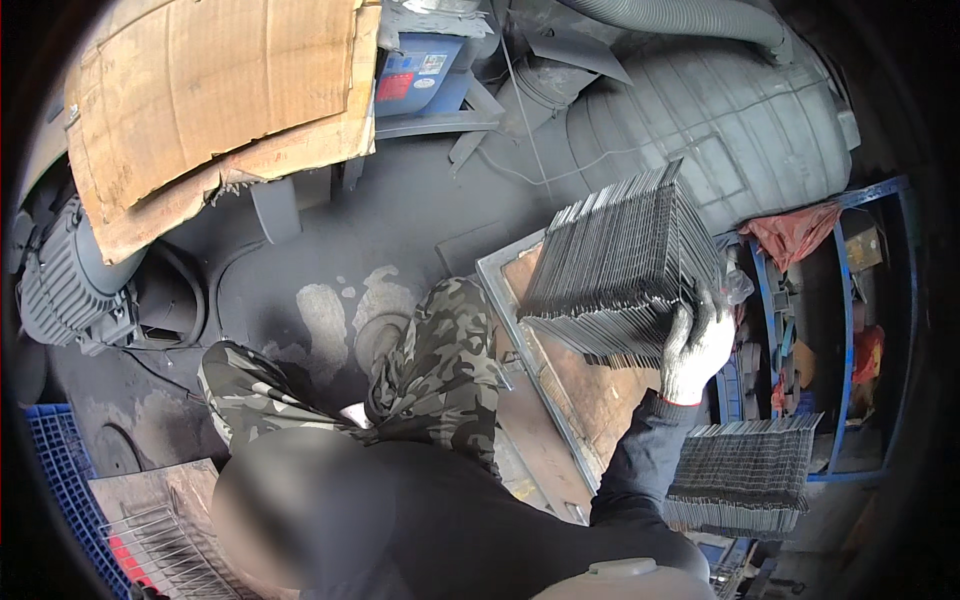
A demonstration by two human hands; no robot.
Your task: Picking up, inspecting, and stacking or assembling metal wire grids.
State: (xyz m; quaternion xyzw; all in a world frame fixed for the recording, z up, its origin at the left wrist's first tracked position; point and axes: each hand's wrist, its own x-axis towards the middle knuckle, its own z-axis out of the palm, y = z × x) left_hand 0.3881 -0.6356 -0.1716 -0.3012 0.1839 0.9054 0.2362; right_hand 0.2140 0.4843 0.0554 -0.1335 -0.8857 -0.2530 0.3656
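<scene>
My right hand [694, 345], in a white knit glove, is at the right end of a long row of thin dark plates [605, 255]. Its fingers curl round the end plates, and the thumb lies along their near edge. The plates stand packed side by side on a brown board with a metal-edged frame [575, 385]. A second row of similar plates [745, 470] is beside my right forearm. My left hand cannot be made out. A small white patch [355, 414] shows between my camouflage trouser legs, too little to identify.
Blue shelving [848, 330] with cloths and small items stands at the right. Cardboard [220, 110] overhangs the upper left, above a motor [75, 285]. A large grey ribbed drum [720, 130] fills the upper right. A wire rack [165, 550] and blue crate [65, 460] are at the lower left.
</scene>
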